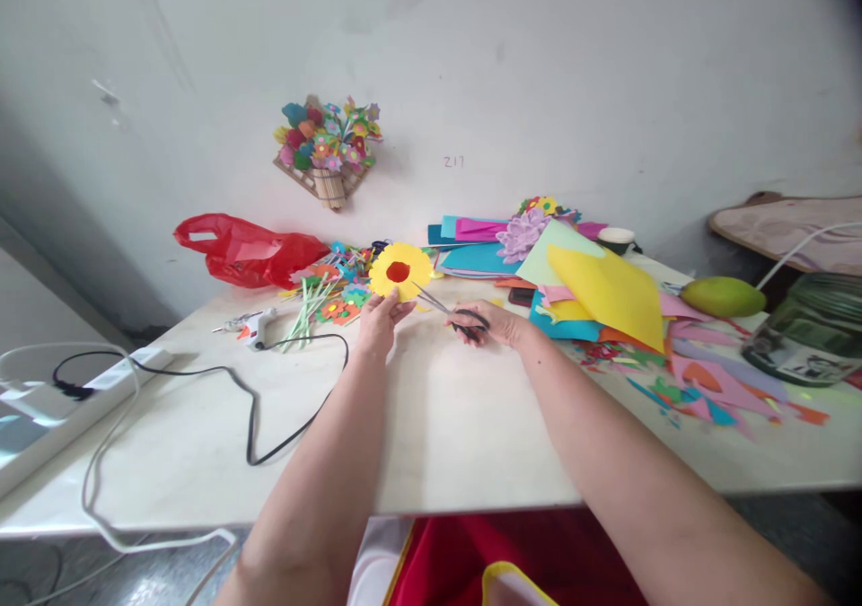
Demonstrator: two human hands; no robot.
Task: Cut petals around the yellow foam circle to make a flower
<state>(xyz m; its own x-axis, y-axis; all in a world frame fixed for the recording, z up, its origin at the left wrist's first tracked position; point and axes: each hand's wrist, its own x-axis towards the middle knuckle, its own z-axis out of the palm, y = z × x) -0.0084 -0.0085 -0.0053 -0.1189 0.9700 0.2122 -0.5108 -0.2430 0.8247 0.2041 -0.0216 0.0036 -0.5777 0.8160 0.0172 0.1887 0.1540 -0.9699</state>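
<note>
Head view: a yellow paper flower with a red centre is held upright above the table by the left hand, pinched at its lower edge between closed fingers. Just right of the flower, black-handled scissors are gripped by the right hand, the fingers closed round the handles and the blades parted, their tips pointed at the flower's lower right edge. Whether the blades touch the flower cannot be told. Left of the flower, green stems are heaped among small paper flowers. Further left a glue gun is laid, its black cable looped over the table. A red plastic bag is seen behind and left of the flower. Right of the flower, coloured sheets are piled, topped by a yellow one. Above the flower, a paper bouquet is fixed to the wall.
</note>
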